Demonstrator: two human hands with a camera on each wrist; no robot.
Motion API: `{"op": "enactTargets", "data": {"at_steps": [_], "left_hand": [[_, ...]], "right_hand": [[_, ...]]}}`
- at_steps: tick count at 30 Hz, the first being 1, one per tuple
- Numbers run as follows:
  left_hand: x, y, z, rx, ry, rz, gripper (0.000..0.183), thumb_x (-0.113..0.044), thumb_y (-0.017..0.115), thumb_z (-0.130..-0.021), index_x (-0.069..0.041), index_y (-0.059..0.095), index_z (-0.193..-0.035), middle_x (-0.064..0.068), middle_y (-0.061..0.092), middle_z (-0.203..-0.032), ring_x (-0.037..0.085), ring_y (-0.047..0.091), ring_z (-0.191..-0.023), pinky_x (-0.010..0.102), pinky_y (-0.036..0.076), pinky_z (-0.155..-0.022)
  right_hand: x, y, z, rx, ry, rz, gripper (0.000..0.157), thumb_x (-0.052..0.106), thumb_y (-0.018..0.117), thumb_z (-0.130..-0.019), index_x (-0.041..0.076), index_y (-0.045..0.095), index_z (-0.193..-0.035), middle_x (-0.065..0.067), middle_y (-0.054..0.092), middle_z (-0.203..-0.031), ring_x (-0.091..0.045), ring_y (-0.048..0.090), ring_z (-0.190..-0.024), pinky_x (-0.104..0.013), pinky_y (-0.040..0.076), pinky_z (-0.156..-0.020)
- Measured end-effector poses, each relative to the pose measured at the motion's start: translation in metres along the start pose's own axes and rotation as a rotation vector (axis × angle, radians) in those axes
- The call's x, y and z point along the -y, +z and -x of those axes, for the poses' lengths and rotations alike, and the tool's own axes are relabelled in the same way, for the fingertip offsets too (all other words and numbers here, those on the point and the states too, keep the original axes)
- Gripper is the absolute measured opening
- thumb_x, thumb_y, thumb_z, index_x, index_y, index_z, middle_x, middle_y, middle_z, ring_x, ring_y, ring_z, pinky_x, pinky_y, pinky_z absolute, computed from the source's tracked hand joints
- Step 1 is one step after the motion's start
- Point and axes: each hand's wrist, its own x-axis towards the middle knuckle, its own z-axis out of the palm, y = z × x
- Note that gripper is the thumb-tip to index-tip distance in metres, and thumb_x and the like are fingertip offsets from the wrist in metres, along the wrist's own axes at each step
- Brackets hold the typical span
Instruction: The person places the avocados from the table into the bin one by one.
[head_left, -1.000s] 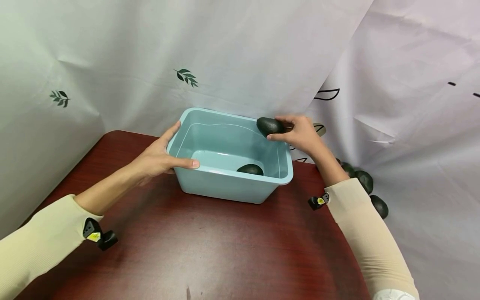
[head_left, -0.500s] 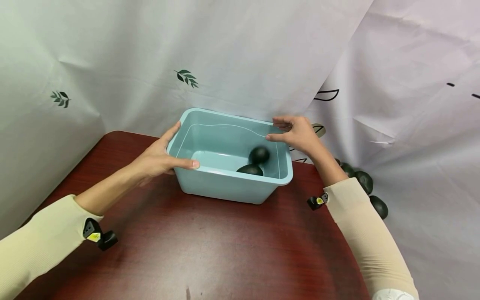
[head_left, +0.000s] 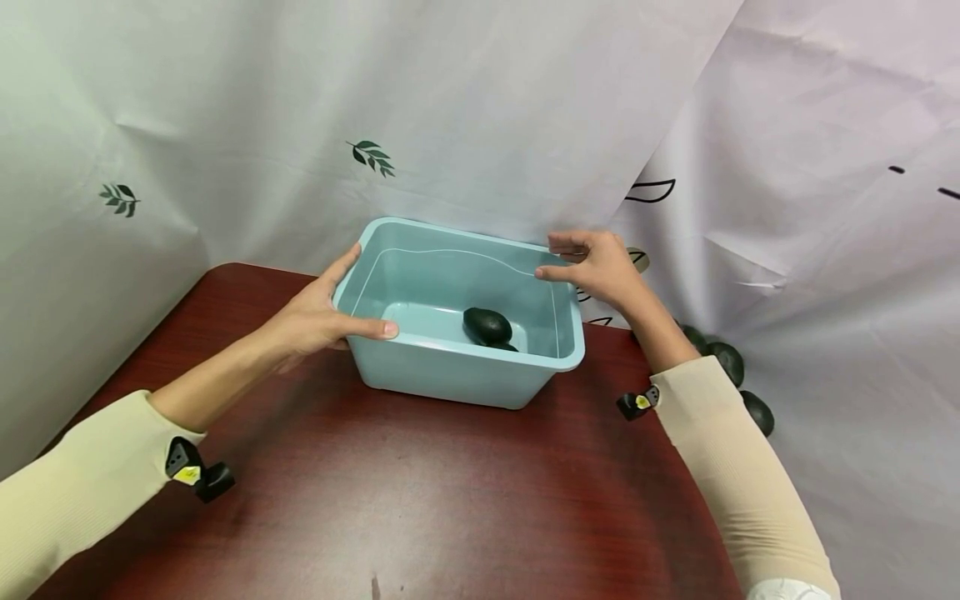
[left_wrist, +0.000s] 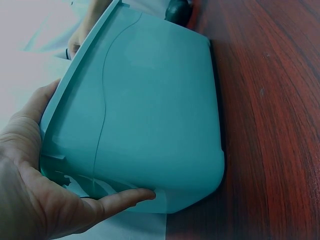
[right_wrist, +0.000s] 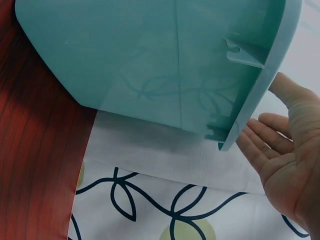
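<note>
A light blue plastic bin (head_left: 450,371) stands on the dark red table. My left hand (head_left: 318,312) grips its left end, thumb along the front rim and fingers round the left side. In the left wrist view, that hand (left_wrist: 65,200) spans the end of the bin. Inside lies a dark green avocado (head_left: 489,326); a second avocado (head_left: 508,347) shows only partly behind the front wall. My right hand (head_left: 596,265) is over the right back corner of the rim, fingers and thumb spread apart with nothing between them. The right wrist view shows this hand (right_wrist: 287,145) beside the rim.
Several more avocados (head_left: 726,364) lie at the right side of the table, partly hidden by the right forearm. A pale patterned curtain (head_left: 480,108) hangs close behind the bin. The table (head_left: 420,492) extends toward me in front of the bin.
My right hand let go of an avocado, which dropped into the bin and rolled left over the other one. The left hand and the bin stayed in place.
</note>
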Motion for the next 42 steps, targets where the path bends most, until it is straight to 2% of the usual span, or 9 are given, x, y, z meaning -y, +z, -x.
{"op": "enactTargets", "data": {"at_steps": [17, 30, 42], "left_hand": [[0.0, 0.0, 0.0, -0.001, -0.005, -0.012, 0.139, -0.031, 0.098, -0.09, -0.054, -0.007, -0.178, 0.011, 0.028, -0.183, 0.039, 0.054, -0.147, 0.05, 0.065, -0.103], [0.0, -0.001, 0.0, 0.0, -0.007, -0.006, 0.14, -0.031, 0.099, -0.089, -0.052, -0.007, -0.179, 0.011, 0.028, -0.183, 0.039, 0.053, -0.147, 0.049, 0.064, -0.103], [-0.001, -0.001, 0.001, 0.0, -0.008, -0.003, 0.14, -0.032, 0.099, -0.089, -0.053, -0.007, -0.179, 0.01, 0.029, -0.183, 0.038, 0.054, -0.147, 0.049, 0.064, -0.104]], "right_hand": [[-0.008, -0.005, 0.01, -0.01, 0.031, -0.045, 0.07, 0.037, 0.095, -0.093, 0.006, 0.071, -0.151, -0.014, 0.074, -0.152, -0.034, 0.074, -0.139, -0.053, 0.059, -0.117], [-0.013, -0.009, 0.015, -0.002, 0.042, -0.01, 0.072, 0.04, 0.093, -0.096, 0.006, 0.069, -0.154, -0.015, 0.072, -0.154, -0.034, 0.072, -0.141, -0.054, 0.059, -0.117], [-0.021, -0.012, 0.022, -0.055, 0.098, 0.011, 0.068, 0.041, 0.093, -0.094, 0.011, 0.072, -0.152, -0.013, 0.075, -0.15, -0.033, 0.075, -0.137, -0.052, 0.06, -0.115]]}}
